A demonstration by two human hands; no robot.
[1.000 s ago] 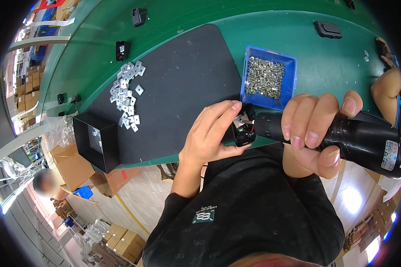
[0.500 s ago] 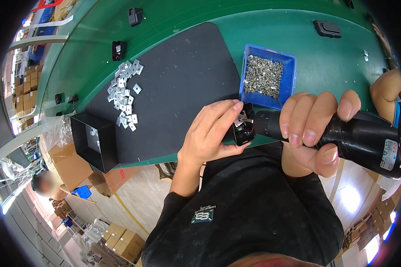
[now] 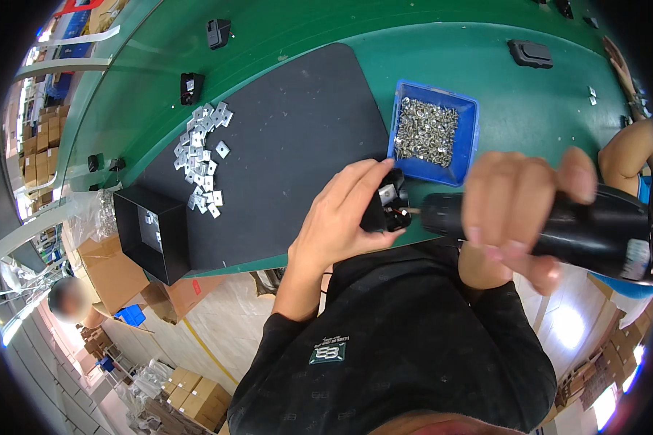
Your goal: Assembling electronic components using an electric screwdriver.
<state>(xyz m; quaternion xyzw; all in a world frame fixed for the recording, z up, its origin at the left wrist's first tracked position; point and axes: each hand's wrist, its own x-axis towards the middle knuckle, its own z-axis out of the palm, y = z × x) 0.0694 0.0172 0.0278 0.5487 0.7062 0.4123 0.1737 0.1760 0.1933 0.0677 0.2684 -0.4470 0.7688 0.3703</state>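
My left hand (image 3: 339,215) is closed around a small black plastic housing (image 3: 395,222), thumb below and fingers above. A silvery metal plate (image 3: 387,194) and bits of red wire show inside its open side. In my right hand (image 3: 511,210), smeared by motion, is a black electric screwdriver (image 3: 588,235) lying sideways with its bit toward the housing. The bit's tip is at the housing's right edge; whether it touches anything I cannot tell. Just beyond stands a blue bin (image 3: 471,138) of small metal screws (image 3: 424,130).
Square metal plates (image 3: 203,159) with holes lie loose on a dark mat (image 3: 283,145). A black open box (image 3: 174,246) sits at the mat's left corner. More black housings (image 3: 218,33) are spread over the green table (image 3: 442,43). Another person's arm (image 3: 629,152) rests at the right.
The screwdriver's bit has drawn back from the metal plate inside the housing and sits lower, near the housing's edge. My left hand keeps its hold. The whole view has shifted slightly.
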